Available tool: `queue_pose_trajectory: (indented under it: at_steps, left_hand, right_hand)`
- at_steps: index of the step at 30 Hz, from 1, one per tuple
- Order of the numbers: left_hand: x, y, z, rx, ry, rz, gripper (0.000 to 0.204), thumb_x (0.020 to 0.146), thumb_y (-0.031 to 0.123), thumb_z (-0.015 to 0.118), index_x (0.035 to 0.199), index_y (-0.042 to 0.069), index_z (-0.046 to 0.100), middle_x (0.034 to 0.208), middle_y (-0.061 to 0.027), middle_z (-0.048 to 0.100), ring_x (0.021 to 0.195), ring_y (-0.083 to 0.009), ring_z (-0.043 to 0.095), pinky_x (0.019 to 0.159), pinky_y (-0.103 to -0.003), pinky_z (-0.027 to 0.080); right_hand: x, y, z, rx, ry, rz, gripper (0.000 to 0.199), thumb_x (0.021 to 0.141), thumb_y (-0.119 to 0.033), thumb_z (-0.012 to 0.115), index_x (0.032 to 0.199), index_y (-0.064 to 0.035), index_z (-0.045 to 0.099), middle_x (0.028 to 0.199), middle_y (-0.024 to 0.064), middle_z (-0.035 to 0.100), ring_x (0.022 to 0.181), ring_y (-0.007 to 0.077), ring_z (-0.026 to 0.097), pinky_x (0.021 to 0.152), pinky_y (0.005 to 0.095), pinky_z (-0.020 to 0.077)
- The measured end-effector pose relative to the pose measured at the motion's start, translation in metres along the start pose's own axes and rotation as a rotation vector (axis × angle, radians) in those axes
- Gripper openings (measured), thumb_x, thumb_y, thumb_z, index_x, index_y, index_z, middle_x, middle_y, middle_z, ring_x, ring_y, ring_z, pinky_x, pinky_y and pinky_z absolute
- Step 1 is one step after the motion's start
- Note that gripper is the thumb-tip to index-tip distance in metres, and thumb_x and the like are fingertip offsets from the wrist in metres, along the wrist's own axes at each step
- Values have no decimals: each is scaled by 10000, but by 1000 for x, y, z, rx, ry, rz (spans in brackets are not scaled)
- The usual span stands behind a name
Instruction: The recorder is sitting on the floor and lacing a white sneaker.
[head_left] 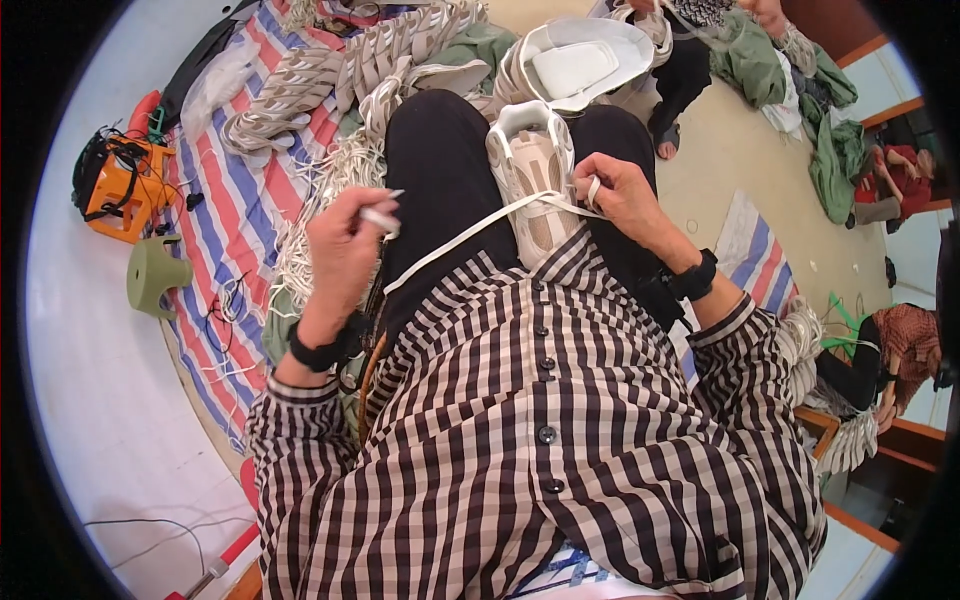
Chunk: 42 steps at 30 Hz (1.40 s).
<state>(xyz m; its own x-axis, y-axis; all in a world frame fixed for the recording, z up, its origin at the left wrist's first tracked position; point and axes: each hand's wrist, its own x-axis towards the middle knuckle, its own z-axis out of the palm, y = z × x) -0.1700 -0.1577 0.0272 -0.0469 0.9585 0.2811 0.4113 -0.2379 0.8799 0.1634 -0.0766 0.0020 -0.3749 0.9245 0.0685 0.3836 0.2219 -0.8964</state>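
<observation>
A beige and white sneaker upper point(532, 180) rests between my thighs, its collar pointing away from me. One white shoelace point(455, 238) crosses its front and trails left over my dark trousers, dropping below my left hand. At the right side of the upper, my right hand point(622, 195) has its fingers pinched on the lace, with white showing at the fingertips. My left hand point(348, 240) is raised to the left, apart from the upper. Its fingers are curled and slightly blurred, with white pieces at their tips; whether these are finger covers or something held is unclear.
Several stacked uppers point(285, 100) and a heap of white laces point(312, 235) lie on the striped sheet point(225, 190) at left. A white-lined container point(585, 62) stands ahead. An orange crate point(133, 185) and green stool point(158, 275) stand far left. Other people sit ahead and at right.
</observation>
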Motion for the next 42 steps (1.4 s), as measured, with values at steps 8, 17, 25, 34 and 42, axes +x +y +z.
queue_pose_trajectory:
  at_steps: [8,17,25,34,42]
  left_hand:
    - [29,1,75,-240,-222,-109,170,849,-48,533,981,-10,634,801,-45,647,716,-87,619,658,-217,510]
    - [27,-16,112,-137,-335,-165,137,843,-22,537,925,-15,646,758,-47,653,678,-80,618,608,-208,495]
    - [25,-23,109,-114,-216,-98,166,763,4,531,873,-9,654,633,-107,630,556,-132,604,544,-269,471]
    - [35,-11,110,71,-237,68,94,766,26,568,837,-8,620,619,-93,615,555,-111,597,527,-262,456]
    - [22,-5,117,193,-192,226,78,762,37,584,834,17,604,665,-168,600,586,-293,616,549,-356,469]
  right_hand:
    - [4,-1,4,-137,25,-74,58,860,-48,567,864,6,587,655,82,580,586,147,529,553,288,434]
    - [4,-7,9,-261,-15,-241,82,834,13,514,907,-8,545,749,200,606,696,362,611,619,369,478]
    - [9,-1,6,-101,-84,-86,69,874,-47,589,911,5,562,717,20,579,676,70,508,609,251,440]
    - [12,1,0,-167,-46,-118,61,833,-33,574,889,-10,565,700,36,549,673,83,496,623,267,442]
    - [-1,-2,7,-189,-20,-164,121,770,-20,548,887,-20,575,717,193,606,684,330,635,617,388,482]
